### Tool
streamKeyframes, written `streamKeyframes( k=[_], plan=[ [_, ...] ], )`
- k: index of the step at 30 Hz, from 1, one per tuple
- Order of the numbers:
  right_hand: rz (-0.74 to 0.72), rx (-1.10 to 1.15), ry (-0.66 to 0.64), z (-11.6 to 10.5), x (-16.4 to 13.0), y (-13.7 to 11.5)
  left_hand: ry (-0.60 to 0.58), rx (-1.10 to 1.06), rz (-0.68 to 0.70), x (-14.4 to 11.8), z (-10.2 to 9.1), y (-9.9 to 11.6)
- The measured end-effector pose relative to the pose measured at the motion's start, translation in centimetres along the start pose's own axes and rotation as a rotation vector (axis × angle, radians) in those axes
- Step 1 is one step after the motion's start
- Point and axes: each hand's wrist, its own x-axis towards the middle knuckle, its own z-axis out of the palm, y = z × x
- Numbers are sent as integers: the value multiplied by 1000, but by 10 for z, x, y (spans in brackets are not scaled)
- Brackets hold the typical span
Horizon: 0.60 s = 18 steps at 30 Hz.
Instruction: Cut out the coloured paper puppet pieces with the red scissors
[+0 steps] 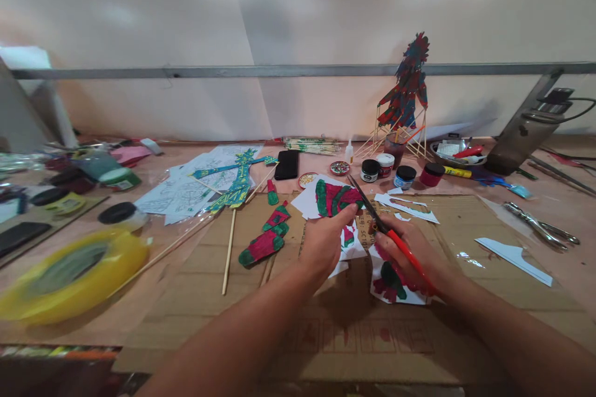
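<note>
My left hand (326, 237) pinches a white paper piece (334, 197) painted in magenta and green stripes. In my right hand (410, 251) are red-handled scissors (372, 208), their dark blades beside the paper's right edge. Whether the blades touch the paper I cannot tell. Below my right hand lies another painted paper piece (395, 282), partly covered by the hand. Cut-out magenta and green pieces (264, 244) rest on the cardboard left of my left hand. White paper scraps (410, 206) lie beyond the scissors.
Cardboard (186, 322) covers the table's front. A blue-and-yellow paper figure on sticks (239, 183) lies left, near a large yellow tape roll (28, 285). Paint jars (370, 170), a phone (287, 164) and a standing feathered figure (412, 87) are behind. Metal pliers-like tool (540, 225) and bottle (524, 136) stay right.
</note>
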Motion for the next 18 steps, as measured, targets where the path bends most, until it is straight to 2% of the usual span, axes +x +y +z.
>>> streamKeyframes(
  k=[4, 8, 13, 18],
  plan=[
    [-37, 52, 3, 1, 0, -2, 34, 31, -33, 3, -3, -2],
    [-5, 61, -13, 2, -1, -2, 50, 40, -54, 3, -2, 2],
    [6, 63, -8, 3, -2, 2, 51, 159, -60, 0, -1, 10],
    [18, 30, -1, 2, -2, 1, 47, 215, -20, 0, -3, 9]
  ],
)
